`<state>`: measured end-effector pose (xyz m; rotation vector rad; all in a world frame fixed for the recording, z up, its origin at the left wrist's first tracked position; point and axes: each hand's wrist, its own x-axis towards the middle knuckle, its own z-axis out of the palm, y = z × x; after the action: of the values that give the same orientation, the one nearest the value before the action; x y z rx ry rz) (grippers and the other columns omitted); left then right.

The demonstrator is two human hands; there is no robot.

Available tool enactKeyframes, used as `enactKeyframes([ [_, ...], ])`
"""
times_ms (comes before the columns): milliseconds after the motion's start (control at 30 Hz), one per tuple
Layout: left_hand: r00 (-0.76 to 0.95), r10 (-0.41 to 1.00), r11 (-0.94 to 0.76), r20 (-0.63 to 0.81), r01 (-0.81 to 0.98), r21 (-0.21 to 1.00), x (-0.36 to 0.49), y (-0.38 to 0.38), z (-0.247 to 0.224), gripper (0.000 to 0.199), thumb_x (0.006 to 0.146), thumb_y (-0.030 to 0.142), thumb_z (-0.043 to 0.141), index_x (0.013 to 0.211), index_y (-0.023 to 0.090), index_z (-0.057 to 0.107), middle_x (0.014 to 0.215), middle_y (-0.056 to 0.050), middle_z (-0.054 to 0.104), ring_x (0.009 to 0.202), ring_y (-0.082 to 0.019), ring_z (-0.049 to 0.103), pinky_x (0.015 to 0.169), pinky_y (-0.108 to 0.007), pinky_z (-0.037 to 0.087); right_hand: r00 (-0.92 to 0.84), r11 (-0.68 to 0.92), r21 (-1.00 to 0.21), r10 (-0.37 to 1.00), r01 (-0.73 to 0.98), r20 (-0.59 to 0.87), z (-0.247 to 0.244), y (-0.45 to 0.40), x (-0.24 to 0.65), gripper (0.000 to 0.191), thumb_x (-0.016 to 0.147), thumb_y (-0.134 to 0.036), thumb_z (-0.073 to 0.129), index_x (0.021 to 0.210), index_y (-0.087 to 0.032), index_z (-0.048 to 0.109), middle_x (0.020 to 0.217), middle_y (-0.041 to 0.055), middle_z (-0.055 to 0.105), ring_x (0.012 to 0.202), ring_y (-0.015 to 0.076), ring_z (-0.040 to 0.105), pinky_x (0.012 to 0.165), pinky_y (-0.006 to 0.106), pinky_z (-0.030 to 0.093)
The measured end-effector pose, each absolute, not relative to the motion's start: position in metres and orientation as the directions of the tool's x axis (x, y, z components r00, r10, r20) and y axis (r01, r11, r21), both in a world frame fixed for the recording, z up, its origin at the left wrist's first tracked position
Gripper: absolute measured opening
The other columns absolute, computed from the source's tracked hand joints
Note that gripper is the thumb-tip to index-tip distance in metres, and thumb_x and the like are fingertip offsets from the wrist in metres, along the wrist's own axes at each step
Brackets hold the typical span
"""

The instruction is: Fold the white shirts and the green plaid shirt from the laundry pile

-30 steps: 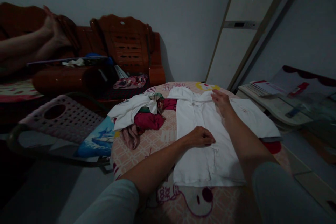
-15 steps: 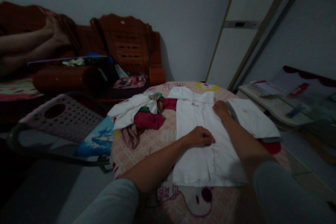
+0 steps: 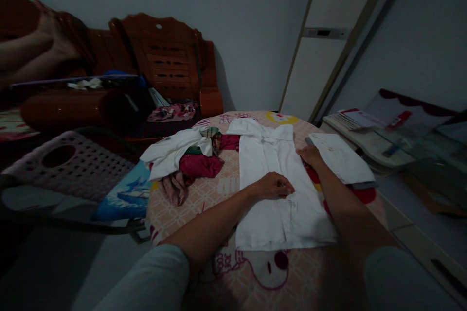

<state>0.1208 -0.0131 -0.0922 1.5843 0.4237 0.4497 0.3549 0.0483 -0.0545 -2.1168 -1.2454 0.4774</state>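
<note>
Behind the round, patterned bench (image 3: 204,211) stood a wooden chair (image 3: 166,51). On the bench lay a white shirt (image 3: 260,165), spread out, between a clothes pile (image 3: 200,165) on the left and a folded white garment (image 3: 341,158) on the right. The left hand (image 3: 273,186) rested on the shirt with curled fingers; the right hand (image 3: 310,153) was at its right edge, fingers bent. Whether either gripped the shirt, I could not tell. The step seemed to be straightening this edge; the next move probably called for gentle pulling while the left hand steadied the shirt.
</note>
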Motion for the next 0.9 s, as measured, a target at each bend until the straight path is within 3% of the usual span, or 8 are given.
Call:
enactKeyframes([
  [167, 0.9, 0.431, -0.078, 0.068, -0.037, 0.996, 0.119, -0.016, -0.088, 0.049, 0.077, 0.048, 0.075, 0.105, 0.008, 0.074, 0.082, -0.009, 0.07, 0.065, -0.011, 0.063, 0.064, -0.022, 0.051, 0.456, -0.388, -0.733, 0.882, 0.558, -0.119, -0.056, -0.002, 0.347, 0.019, 0.069, -0.011, 0.073, 0.056, -0.019, 0.061, 0.036, -0.0032, 0.044, 0.042, 0.0144, 0.051, 0.045, 0.023, 0.04],
  [300, 0.924, 0.378, -0.103, 0.064, -0.026, 0.994, 0.117, -0.021, -0.082, 0.052, 0.08, 0.046, 0.074, 0.117, 0.011, 0.071, 0.102, -0.013, 0.071, 0.067, -0.009, 0.062, 0.065, -0.021, 0.052, 0.438, -0.397, -0.734, 0.886, 0.551, -0.151, -0.055, -0.047, 0.344, 0.03, 0.074, -0.02, 0.07, 0.049, -0.019, 0.054, 0.034, -0.0028, 0.044, 0.033, 0.0109, 0.041, 0.037, 0.023, 0.03],
  [400, 0.94, 0.336, -0.054, 0.06, -0.044, 0.998, 0.114, -0.023, -0.077, 0.048, 0.08, 0.046, 0.075, 0.115, 0.013, 0.073, 0.128, -0.016, 0.063, 0.072, -0.008, 0.061, 0.068, -0.022, 0.053, 0.383, -0.358, -0.763, 0.91, 0.538, -0.157, -0.055, -0.085, 0.343, 0.022, 0.072, -0.022, 0.071, 0.054, -0.018, 0.057, 0.038, -0.0034, 0.048, 0.034, 0.0104, 0.042, 0.037, 0.022, 0.03],
  [500, 0.962, 0.268, 0.003, 0.049, -0.052, 0.999, 0.113, -0.022, -0.073, 0.044, 0.078, 0.046, 0.077, 0.11, 0.016, 0.075, 0.144, -0.015, 0.052, 0.082, -0.01, 0.063, 0.073, -0.024, 0.054, 0.265, -0.277, -0.855, 0.949, 0.438, -0.171, -0.054, -0.12, 0.342, 0.011, 0.063, -0.02, 0.073, 0.072, -0.014, 0.067, 0.056, 0.0004, 0.065, 0.047, 0.0127, 0.055, 0.045, 0.022, 0.038],
  [633, 0.986, 0.165, 0.024, -0.002, -0.002, 1.0, 0.112, -0.021, -0.074, 0.043, 0.078, 0.043, 0.078, 0.114, 0.018, 0.074, 0.133, -0.011, 0.062, 0.093, -0.014, 0.063, 0.081, -0.026, 0.054, 0.109, -0.215, -0.935, 0.975, 0.283, -0.191, -0.052, -0.153, 0.344, 0.052, 0.06, -0.026, 0.075, 0.11, -0.012, 0.07, 0.079, 0.0051, 0.074, 0.065, 0.0195, 0.066, 0.054, 0.024, 0.046],
  [733, 0.994, 0.106, 0.103, -0.037, 0.026, 0.994, 0.112, -0.022, -0.075, 0.044, 0.078, 0.039, 0.079, 0.115, 0.016, 0.073, 0.119, -0.009, 0.069, 0.097, -0.015, 0.064, 0.089, -0.029, 0.053, 0.07, -0.219, -0.939, 0.976, 0.265, -0.208, -0.052, -0.168, 0.349, 0.064, 0.061, -0.029, 0.076, 0.122, -0.013, 0.066, 0.071, 0.0032, 0.072, 0.06, 0.02, 0.065, 0.051, 0.024, 0.045],
  [900, 0.998, -0.008, 0.176, -0.069, 0.069, 0.982, 0.11, -0.027, -0.07, 0.046, 0.075, 0.037, 0.082, 0.113, 0.014, 0.073, 0.117, -0.01, 0.07, 0.095, -0.015, 0.067, 0.091, -0.029, 0.053, 0.153, -0.293, -0.921, 0.953, 0.258, -0.26, -0.057, -0.181, 0.356, 0.082, 0.06, -0.03, 0.078, 0.135, -0.009, 0.056, 0.049, -0.004, 0.061, 0.037, 0.0152, 0.052, 0.037, 0.023, 0.038],
])
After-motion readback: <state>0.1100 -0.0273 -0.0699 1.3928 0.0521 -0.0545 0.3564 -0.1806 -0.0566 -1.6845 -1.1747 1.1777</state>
